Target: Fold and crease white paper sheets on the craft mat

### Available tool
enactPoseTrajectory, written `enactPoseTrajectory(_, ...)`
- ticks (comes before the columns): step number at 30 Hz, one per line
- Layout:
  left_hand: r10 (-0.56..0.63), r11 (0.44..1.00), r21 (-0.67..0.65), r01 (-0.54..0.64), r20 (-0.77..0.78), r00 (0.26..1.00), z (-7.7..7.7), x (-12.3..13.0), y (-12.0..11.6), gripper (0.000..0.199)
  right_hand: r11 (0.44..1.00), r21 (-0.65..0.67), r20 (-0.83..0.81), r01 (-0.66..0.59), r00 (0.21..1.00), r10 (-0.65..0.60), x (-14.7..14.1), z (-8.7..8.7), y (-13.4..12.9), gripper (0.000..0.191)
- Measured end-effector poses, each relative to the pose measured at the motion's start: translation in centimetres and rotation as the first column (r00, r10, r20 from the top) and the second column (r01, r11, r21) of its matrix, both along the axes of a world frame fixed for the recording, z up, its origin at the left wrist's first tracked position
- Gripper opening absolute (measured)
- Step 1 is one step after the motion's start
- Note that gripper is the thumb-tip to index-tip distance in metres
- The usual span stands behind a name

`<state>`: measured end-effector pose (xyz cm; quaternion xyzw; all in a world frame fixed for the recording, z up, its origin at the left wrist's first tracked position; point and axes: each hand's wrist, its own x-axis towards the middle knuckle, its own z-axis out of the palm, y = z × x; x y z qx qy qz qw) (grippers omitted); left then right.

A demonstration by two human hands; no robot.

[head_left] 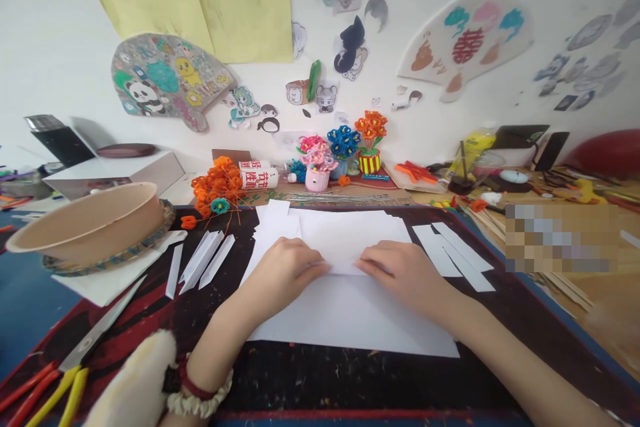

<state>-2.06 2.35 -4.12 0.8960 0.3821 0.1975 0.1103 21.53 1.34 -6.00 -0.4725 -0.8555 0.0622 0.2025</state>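
Note:
My left hand (295, 263) and my right hand (393, 263) are side by side over a stack of white paper. Thumbs and curled fingers of both pinch the near edge of a white paper sheet (345, 237), which seems folded or lifted there. Beneath it a larger white sheet (360, 313) reaches toward me over the dark mat (300, 380). Folded paper strips (201, 260) lie left of the stack, and flat white strips (465, 260) lie right of it. A small paper piece (278, 208) rests on the stack's far left corner.
Scissors (95, 333) with red and yellow handles lie at the left, near a tan bowl (90, 220). Orange beaded flowers (217, 187), a white bottle (260, 178) and potted flowers (320, 170) line the back by the wall. Thin wooden sticks (565, 290) lie at the right.

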Motion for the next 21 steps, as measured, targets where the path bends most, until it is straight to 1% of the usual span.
enactPoseTrajectory(3, 0.098, 0.994, -0.054, -0.098, -0.015, 0.995, -0.4, 0.3, 0.3, 0.032, 0.997, -0.06, -0.053, 0.056, 0.997, -0.059, -0.1, 0.1, 0.5, 0.025)
enactPoseTrajectory(7, 0.209, 0.977, -0.057, -0.206, 0.057, 0.976, -1.1, 0.9, 0.4, 0.02, 0.99, -0.108, -0.139, 0.09, 0.985, -0.105, -0.2, 0.0, 1.0, 0.023)
enactPoseTrajectory(9, 0.237, 0.97, -0.069, -0.232, 0.077, 0.968, -1.4, 1.2, 0.4, 0.02, 0.986, -0.108, -0.168, 0.124, 0.976, -0.141, -0.2, -0.2, 1.1, 0.022)
enactPoseTrajectory(12, 0.238, 0.97, -0.061, -0.234, 0.06, 0.969, -1.6, 1.4, 0.4, 0.023, 0.987, -0.09, -0.23, 0.137, 0.961, -0.154, -0.2, -0.7, 1.2, 0.02)
enactPoseTrajectory(15, 0.201, 0.979, -0.04, -0.2, 0.031, 0.979, -1.5, 1.3, 0.4, 0.022, 0.993, -0.066, -0.277, 0.095, 0.955, -0.11, -0.1, -1.1, 1.3, 0.019)
enactPoseTrajectory(17, 0.185, 0.982, -0.035, -0.184, 0.032, 0.982, -1.4, 1.3, 0.4, 0.022, 0.995, -0.05, -0.273, 0.082, 0.958, -0.093, -0.1, -1.3, 1.3, 0.019)
enactPoseTrajectory(21, 0.16, 0.987, -0.04, -0.157, 0.058, 0.986, -1.4, 1.1, 0.3, 0.019, 0.995, -0.023, -0.259, 0.094, 0.961, -0.097, -0.2, -1.3, 1.2, 0.016)
